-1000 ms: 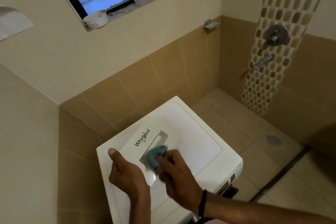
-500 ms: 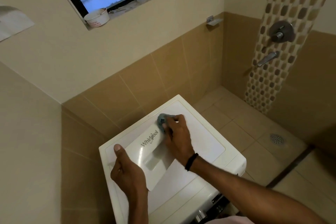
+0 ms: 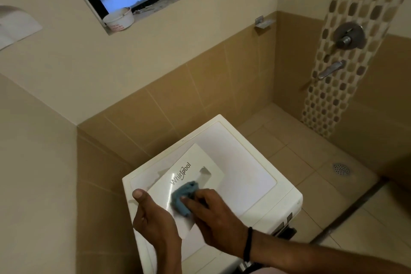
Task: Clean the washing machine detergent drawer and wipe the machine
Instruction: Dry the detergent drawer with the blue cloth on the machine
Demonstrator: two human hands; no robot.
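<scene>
A white drawer front panel (image 3: 198,162) with a Whirlpool logo and a cut-out handle is held flat just above the top of the white washing machine (image 3: 255,162). My left hand (image 3: 153,222) grips the panel's near left edge, thumb lying on its upper face. My right hand (image 3: 213,218) holds a bunched blue cloth (image 3: 183,193) and presses it onto the panel just below the logo. The panel's near end is hidden under both hands.
The machine stands in a tiled corner, walls close behind and to its left. To the right are the shower floor with a round drain (image 3: 341,169), a wall valve (image 3: 348,36) and a spout (image 3: 331,70). A white bowl (image 3: 119,20) sits on the window sill.
My right hand has pulled the cloth back from the panel's far end, past the logo, toward me. The left hand keeps its grip on the panel.
</scene>
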